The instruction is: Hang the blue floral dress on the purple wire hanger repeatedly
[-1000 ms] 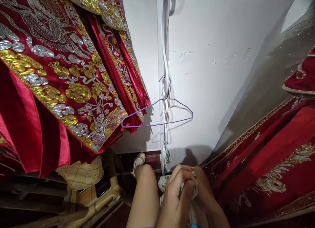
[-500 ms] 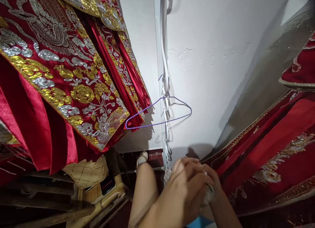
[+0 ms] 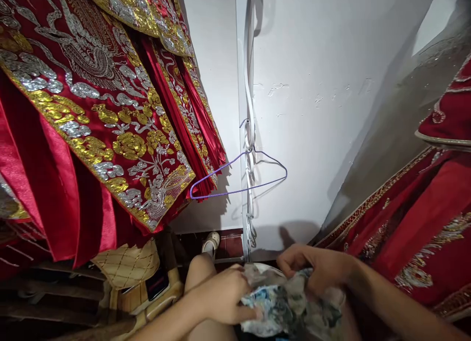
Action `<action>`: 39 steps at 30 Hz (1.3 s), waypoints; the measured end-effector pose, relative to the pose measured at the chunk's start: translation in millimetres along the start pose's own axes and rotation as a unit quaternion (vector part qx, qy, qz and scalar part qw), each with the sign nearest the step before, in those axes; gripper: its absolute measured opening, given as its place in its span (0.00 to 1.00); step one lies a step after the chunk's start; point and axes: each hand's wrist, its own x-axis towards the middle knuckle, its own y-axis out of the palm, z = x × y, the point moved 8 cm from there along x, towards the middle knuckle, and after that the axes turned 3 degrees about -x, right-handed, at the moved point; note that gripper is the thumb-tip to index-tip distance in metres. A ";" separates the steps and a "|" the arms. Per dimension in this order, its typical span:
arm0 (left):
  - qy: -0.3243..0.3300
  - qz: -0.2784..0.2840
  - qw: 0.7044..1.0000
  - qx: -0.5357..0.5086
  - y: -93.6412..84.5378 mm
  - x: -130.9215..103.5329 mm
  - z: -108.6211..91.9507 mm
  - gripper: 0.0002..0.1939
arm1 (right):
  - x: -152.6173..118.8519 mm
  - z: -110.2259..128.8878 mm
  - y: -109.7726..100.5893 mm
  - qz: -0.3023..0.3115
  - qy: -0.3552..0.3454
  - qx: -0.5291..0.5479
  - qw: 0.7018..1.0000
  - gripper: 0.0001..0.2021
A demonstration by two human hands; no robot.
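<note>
A crumpled cloth [image 3: 279, 304] with a blue, green and off-white pattern lies over the lap at the bottom of the view. My left hand [image 3: 231, 294] has its fingers closed on the cloth's left part. On the cloth's right part my right hand [image 3: 316, 267] is closed too, with some fingertips hidden in the folds. In front of the hands, a purple wire hanger [image 3: 239, 191] with no garment on it hangs from a knotted white strap [image 3: 247, 76] against the wall.
Red embroidered garments [image 3: 128, 144] hang at the left, and more red clothing [image 3: 423, 208] is at the right. A wooden chair [image 3: 162, 301] with a quilted cushion [image 3: 127, 265] stands at the lower left. A foot in a light clog [image 3: 211, 241] rests on the red floor.
My hands, clasped together over the bunched cloth before, have moved apart. The cloth is now spread wider between them. The view has shifted slightly.
</note>
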 end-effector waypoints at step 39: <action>-0.186 -0.417 0.856 0.243 -251.4 -11.5 -13.3 0.18 | -20.7 83.3 -94.9 -0.514 -0.004 -0.453 0.728 0.06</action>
